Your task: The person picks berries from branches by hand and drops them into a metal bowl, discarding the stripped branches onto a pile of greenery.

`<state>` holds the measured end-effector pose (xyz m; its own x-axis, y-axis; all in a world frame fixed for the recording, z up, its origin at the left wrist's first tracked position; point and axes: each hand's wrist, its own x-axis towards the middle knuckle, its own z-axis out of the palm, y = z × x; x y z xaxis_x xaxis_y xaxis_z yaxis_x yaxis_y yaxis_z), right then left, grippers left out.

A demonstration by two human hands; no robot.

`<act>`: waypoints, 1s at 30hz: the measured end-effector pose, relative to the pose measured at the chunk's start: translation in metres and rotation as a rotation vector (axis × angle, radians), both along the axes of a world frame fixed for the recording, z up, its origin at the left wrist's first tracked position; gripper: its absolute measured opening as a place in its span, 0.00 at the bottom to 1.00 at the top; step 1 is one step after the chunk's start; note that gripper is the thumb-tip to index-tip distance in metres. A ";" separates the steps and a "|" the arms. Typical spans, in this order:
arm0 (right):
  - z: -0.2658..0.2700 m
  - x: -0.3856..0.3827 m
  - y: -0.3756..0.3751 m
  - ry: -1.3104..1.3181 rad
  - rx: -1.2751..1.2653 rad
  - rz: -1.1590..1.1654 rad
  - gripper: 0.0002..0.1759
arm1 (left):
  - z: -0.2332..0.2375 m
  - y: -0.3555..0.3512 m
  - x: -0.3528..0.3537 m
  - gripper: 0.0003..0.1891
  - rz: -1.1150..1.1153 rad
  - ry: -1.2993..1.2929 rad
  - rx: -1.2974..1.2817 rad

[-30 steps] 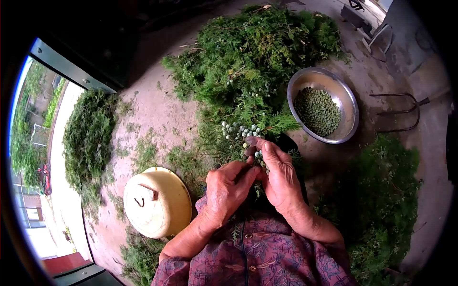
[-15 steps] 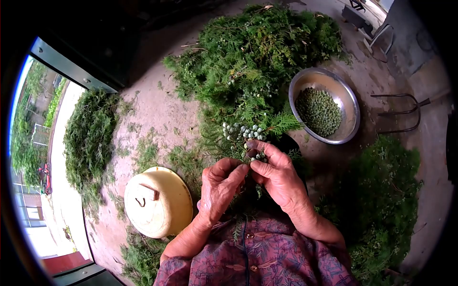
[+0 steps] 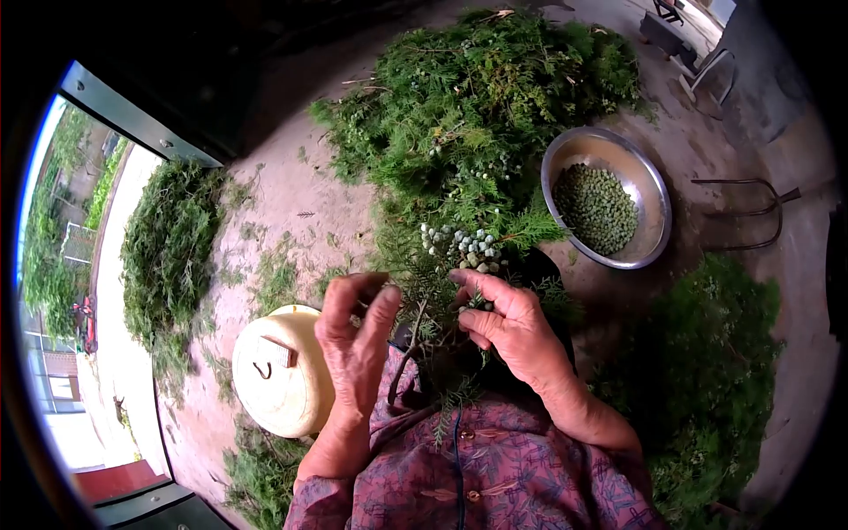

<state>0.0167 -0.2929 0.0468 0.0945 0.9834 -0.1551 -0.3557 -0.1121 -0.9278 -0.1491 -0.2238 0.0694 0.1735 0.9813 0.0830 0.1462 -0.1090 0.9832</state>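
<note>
My left hand (image 3: 355, 331) is raised beside the conifer branch, its fingers loosely curled and apart from the thumb, with nothing visible in them. My right hand (image 3: 521, 327) curls around small green cones (image 3: 480, 303), some showing between thumb and fingers. Just beyond its fingertips, a cluster of pale blue-green cones (image 3: 464, 243) sits on the leafy branch (image 3: 424, 318), whose bare brown stem lies toward my lap. A steel bowl (image 3: 655, 190) to the right holds many loose green cones (image 3: 596, 208).
A big heap of cut conifer branches (image 3: 495, 97) lies ahead. Smaller piles lie left (image 3: 168, 247) and right (image 3: 698, 344). An upturned cream basin (image 3: 283, 380) stands at my left, partly behind my arm. A metal fork head (image 3: 776, 212) rests beyond the bowl.
My left hand has pulled away from the branch, up and to the left, and its fingers have loosened. My right hand stays near the cluster, and green cones now show in it.
</note>
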 end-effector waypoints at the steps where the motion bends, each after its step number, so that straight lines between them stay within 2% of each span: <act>1: 0.000 -0.001 0.001 -0.181 0.060 0.003 0.24 | 0.004 0.000 0.007 0.11 -0.132 0.204 0.209; 3: 0.002 -0.003 0.002 -0.508 0.183 -0.015 0.25 | 0.004 -0.002 0.021 0.10 -0.238 0.319 0.285; 4: 0.001 -0.004 0.002 -0.566 0.212 -0.035 0.25 | 0.004 -0.001 0.025 0.10 -0.278 0.413 0.355; 6: -0.004 -0.004 0.003 -0.678 0.269 -0.078 0.24 | -0.001 -0.002 0.029 0.08 -0.323 0.355 0.340; 10: -0.012 -0.004 0.002 -0.363 0.228 -0.039 0.20 | -0.006 -0.006 0.031 0.03 -0.293 0.074 0.121; 11: -0.009 -0.001 0.001 -0.189 0.112 -0.006 0.17 | 0.001 -0.013 0.033 0.02 -0.243 -0.056 -0.125; 12: -0.001 0.002 0.000 -0.015 -0.003 0.025 0.15 | -0.001 -0.013 0.031 0.02 -0.225 -0.071 -0.195; 13: 0.004 0.004 -0.002 0.159 -0.119 0.057 0.14 | -0.005 -0.014 0.029 0.02 -0.225 -0.068 -0.191; 17: 0.010 0.010 -0.009 0.245 -0.256 -0.023 0.09 | -0.015 -0.012 0.026 0.03 -0.114 -0.035 -0.111; 20: 0.004 0.034 -0.019 0.429 -0.192 -0.036 0.09 | -0.011 -0.003 0.024 0.04 -0.075 0.074 0.134; 21: 0.001 0.045 -0.021 0.499 -0.156 -0.121 0.09 | -0.011 0.000 0.020 0.05 -0.051 0.101 0.120; 22: 0.000 0.055 -0.023 0.543 -0.171 -0.283 0.08 | -0.015 0.003 0.014 0.09 -0.060 0.113 0.162; 24: -0.020 0.090 -0.024 0.668 -0.091 -0.512 0.08 | -0.015 0.009 0.009 0.16 0.031 0.341 0.359; 25: -0.033 0.114 -0.024 0.700 -0.129 -0.635 0.10 | -0.010 0.008 0.006 0.23 0.043 0.446 0.382; 26: -0.043 0.137 -0.021 0.732 -0.166 -0.758 0.11 | -0.001 0.006 0.007 0.21 0.073 0.531 0.472; 28: -0.040 0.175 -0.005 0.706 -0.078 -1.017 0.17 | 0.009 -0.005 0.012 0.20 0.084 0.549 0.555; 30: -0.049 0.216 0.001 0.595 0.002 -0.998 0.23 | 0.015 -0.014 0.017 0.16 -0.061 0.360 0.358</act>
<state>0.2326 -0.2918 -0.0021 0.7403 0.5135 -0.4340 -0.6651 0.4649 -0.5844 -0.1326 -0.2375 0.0841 0.3088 0.8896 0.3364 0.4518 -0.4485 0.7712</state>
